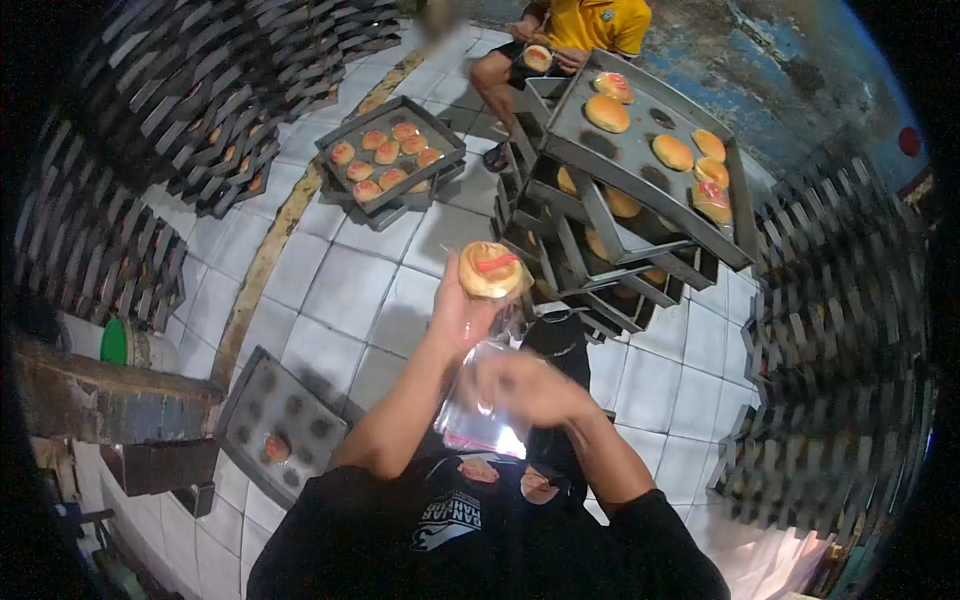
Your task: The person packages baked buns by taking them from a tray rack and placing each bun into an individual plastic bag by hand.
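1. Right hand (530,388): blurred over plastic bags (460,415); grip can't be told.
2. Left hand (464,312), twelve o'clock: curved under a bun (490,270), holding it.
3. Bun: probably light, soft, easily dented; best cupped underneath.
4. One o'clock: stacked trays (568,152).

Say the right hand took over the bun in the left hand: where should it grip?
Probably the right edge of the bun, with the right hand coming from the right, thumb and fingers lightly on the rounded sides. The left hand supports it from the left and below, leaving the right side free. Best keep off the top, where the red strip lies.
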Action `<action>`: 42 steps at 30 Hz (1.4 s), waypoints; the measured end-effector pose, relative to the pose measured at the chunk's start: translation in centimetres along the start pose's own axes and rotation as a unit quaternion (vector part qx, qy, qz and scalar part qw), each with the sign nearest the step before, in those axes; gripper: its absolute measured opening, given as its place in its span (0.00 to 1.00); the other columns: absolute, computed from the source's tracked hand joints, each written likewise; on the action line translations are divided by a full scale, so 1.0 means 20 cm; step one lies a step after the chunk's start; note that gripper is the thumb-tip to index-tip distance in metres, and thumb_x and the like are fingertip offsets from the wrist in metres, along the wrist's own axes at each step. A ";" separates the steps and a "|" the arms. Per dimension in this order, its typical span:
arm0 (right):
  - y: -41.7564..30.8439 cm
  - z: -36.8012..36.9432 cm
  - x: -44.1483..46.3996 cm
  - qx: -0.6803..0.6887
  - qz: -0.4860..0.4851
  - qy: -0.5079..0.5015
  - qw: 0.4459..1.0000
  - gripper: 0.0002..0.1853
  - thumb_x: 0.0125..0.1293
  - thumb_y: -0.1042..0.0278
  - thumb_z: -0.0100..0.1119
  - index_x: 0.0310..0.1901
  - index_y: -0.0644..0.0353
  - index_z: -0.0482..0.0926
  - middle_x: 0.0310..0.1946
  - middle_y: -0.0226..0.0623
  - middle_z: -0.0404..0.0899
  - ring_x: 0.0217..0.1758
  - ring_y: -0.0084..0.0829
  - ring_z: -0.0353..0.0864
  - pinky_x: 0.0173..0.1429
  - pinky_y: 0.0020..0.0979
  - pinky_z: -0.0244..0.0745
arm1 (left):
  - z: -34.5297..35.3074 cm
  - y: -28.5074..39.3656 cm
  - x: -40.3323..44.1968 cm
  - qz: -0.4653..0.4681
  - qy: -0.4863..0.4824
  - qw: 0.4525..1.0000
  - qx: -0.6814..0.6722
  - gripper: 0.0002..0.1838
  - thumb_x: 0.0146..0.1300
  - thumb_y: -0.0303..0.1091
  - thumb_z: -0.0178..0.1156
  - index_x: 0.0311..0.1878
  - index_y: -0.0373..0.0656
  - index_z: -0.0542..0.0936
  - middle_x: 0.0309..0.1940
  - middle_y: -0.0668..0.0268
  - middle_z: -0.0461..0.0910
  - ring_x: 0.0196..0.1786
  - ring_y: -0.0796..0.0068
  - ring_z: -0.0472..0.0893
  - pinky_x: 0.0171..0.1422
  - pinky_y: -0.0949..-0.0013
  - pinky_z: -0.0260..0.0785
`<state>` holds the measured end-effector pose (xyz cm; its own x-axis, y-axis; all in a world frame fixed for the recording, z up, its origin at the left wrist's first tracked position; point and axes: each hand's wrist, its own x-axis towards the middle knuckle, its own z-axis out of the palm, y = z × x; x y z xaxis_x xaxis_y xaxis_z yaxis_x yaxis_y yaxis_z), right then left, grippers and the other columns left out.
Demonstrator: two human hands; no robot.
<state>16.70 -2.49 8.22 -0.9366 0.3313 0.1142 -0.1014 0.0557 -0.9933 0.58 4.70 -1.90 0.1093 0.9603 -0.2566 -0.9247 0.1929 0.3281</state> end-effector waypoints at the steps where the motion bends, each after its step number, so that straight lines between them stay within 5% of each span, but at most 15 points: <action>1: -0.03 0.04 -0.02 0.168 -0.007 -0.120 0.979 0.08 0.69 0.76 0.64 0.33 0.61 0.74 0.39 0.38 0.80 0.39 0.35 0.81 0.45 0.36 0.76 | -0.03 0.07 0.00 0.026 0.019 0.999 -0.001 0.41 0.78 0.70 0.34 0.71 0.40 0.69 0.67 0.51 0.74 0.71 0.50 0.74 0.77 0.39 0.64; 6: 0.03 -0.01 0.07 -0.101 0.027 0.363 0.926 0.12 0.67 0.77 0.66 0.31 0.62 0.70 0.37 0.31 0.78 0.36 0.21 0.76 0.38 0.24 0.72 | -0.01 0.11 -0.15 0.076 0.082 0.994 -0.004 0.39 0.78 0.69 0.35 0.72 0.43 0.69 0.65 0.54 0.76 0.70 0.54 0.75 0.75 0.45 0.67; 9: 0.28 -0.07 0.12 -0.263 0.001 0.268 0.927 0.12 0.67 0.78 0.64 0.31 0.62 0.69 0.37 0.29 0.77 0.34 0.20 0.75 0.38 0.22 0.71 | -0.06 0.00 -0.09 0.054 0.080 0.995 0.014 0.36 0.79 0.66 0.37 0.71 0.46 0.70 0.64 0.55 0.76 0.69 0.55 0.76 0.75 0.43 0.66; 13: -0.09 0.09 -0.07 0.248 0.076 0.006 0.966 0.14 0.69 0.77 0.64 0.28 0.60 0.68 0.34 0.31 0.77 0.33 0.22 0.76 0.40 0.25 0.73 | -0.13 0.13 -0.05 0.085 0.100 0.991 -0.002 0.33 0.81 0.63 0.38 0.69 0.45 0.71 0.64 0.56 0.76 0.67 0.56 0.77 0.72 0.41 0.68; 14: 0.00 0.07 -0.04 0.039 -0.055 0.113 0.991 0.15 0.69 0.77 0.65 0.29 0.58 0.68 0.34 0.32 0.77 0.32 0.21 0.78 0.34 0.23 0.73 | -0.11 0.17 -0.08 0.089 0.115 0.989 -0.009 0.32 0.81 0.62 0.39 0.68 0.45 0.72 0.64 0.56 0.77 0.66 0.56 0.77 0.72 0.41 0.68; 16: 0.08 0.00 0.02 -0.068 0.040 0.316 0.946 0.14 0.69 0.76 0.65 0.29 0.58 0.69 0.37 0.35 0.80 0.31 0.20 0.79 0.31 0.22 0.74 | -0.11 0.14 -0.11 0.105 0.097 0.990 -0.013 0.31 0.80 0.62 0.41 0.66 0.45 0.74 0.60 0.58 0.78 0.62 0.57 0.79 0.69 0.43 0.71; 20: 0.30 -0.08 0.13 -0.334 -0.107 0.252 0.902 0.14 0.68 0.75 0.66 0.29 0.60 0.69 0.37 0.38 0.80 0.28 0.20 0.77 0.30 0.22 0.74 | -0.14 -0.03 -0.03 0.075 0.118 0.989 0.048 0.31 0.80 0.61 0.42 0.65 0.43 0.74 0.59 0.58 0.78 0.62 0.56 0.79 0.71 0.47 0.71; 24: -0.06 0.04 -0.10 0.293 0.020 0.003 0.956 0.11 0.68 0.74 0.68 0.34 0.63 0.72 0.38 0.36 0.80 0.32 0.20 0.77 0.33 0.22 0.74 | -0.35 0.07 0.02 0.131 0.027 0.982 0.135 0.32 0.80 0.61 0.41 0.67 0.43 0.72 0.62 0.55 0.77 0.64 0.55 0.78 0.73 0.48 0.69; 26: 0.00 0.02 -0.04 0.081 0.079 0.243 0.963 0.09 0.68 0.75 0.67 0.37 0.63 0.73 0.38 0.34 0.80 0.33 0.21 0.78 0.35 0.22 0.74 | -0.49 0.11 0.05 0.191 -0.009 0.954 0.232 0.33 0.80 0.62 0.40 0.68 0.43 0.72 0.63 0.55 0.77 0.65 0.56 0.78 0.74 0.49 0.69; 28: 0.10 -0.01 0.03 -0.130 0.069 0.375 0.915 0.08 0.69 0.76 0.65 0.43 0.64 0.74 0.37 0.31 0.82 0.33 0.21 0.78 0.38 0.25 0.76 | -0.12 0.12 -0.09 0.124 0.120 0.985 -0.011 0.32 0.80 0.61 0.41 0.66 0.43 0.74 0.59 0.58 0.79 0.61 0.59 0.80 0.69 0.51 0.73; 32: 0.22 -0.04 0.10 -0.330 -0.038 0.293 0.897 0.06 0.68 0.79 0.64 0.38 0.64 0.74 0.38 0.34 0.83 0.31 0.24 0.79 0.38 0.31 0.76 | 0.03 -0.04 -0.12 0.140 0.170 0.971 0.087 0.29 0.81 0.60 0.43 0.62 0.44 0.77 0.52 0.61 0.83 0.53 0.61 0.84 0.60 0.54 0.78; 35: -0.04 0.01 -0.11 0.159 0.080 0.014 0.984 0.07 0.68 0.80 0.63 0.35 0.63 0.73 0.36 0.35 0.82 0.30 0.23 0.79 0.35 0.28 0.74 | -0.13 0.06 -0.05 0.166 0.140 0.974 0.070 0.30 0.81 0.61 0.41 0.63 0.45 0.76 0.54 0.60 0.82 0.56 0.61 0.83 0.63 0.53 0.76; 36: -0.09 0.07 -0.12 0.287 0.089 0.032 0.953 0.08 0.67 0.79 0.66 0.36 0.64 0.74 0.35 0.35 0.81 0.30 0.18 0.77 0.34 0.24 0.72 | -0.17 0.14 -0.05 0.156 0.096 0.979 0.095 0.32 0.80 0.63 0.40 0.64 0.45 0.76 0.56 0.59 0.81 0.59 0.60 0.81 0.67 0.52 0.73; 39: 0.09 0.01 0.02 -0.101 0.094 0.367 0.920 0.08 0.68 0.77 0.66 0.38 0.65 0.74 0.35 0.34 0.81 0.32 0.16 0.75 0.34 0.22 0.71 | -0.18 0.14 -0.07 0.119 0.084 0.989 0.005 0.32 0.80 0.63 0.39 0.65 0.45 0.76 0.57 0.59 0.81 0.61 0.60 0.80 0.69 0.51 0.71; 42: 0.20 -0.03 0.11 -0.204 0.019 0.343 0.917 0.07 0.69 0.77 0.64 0.38 0.66 0.74 0.36 0.31 0.81 0.33 0.18 0.76 0.36 0.23 0.71 | 0.01 0.00 -0.13 0.117 0.135 0.983 0.049 0.31 0.81 0.61 0.41 0.65 0.45 0.76 0.58 0.59 0.81 0.60 0.62 0.80 0.69 0.52 0.72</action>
<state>14.50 -0.95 4.41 -0.4916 0.8467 0.2037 0.1921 0.3336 -0.9229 0.34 2.30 -0.95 -0.2148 0.8949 -0.3911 -0.8718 0.0048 0.4898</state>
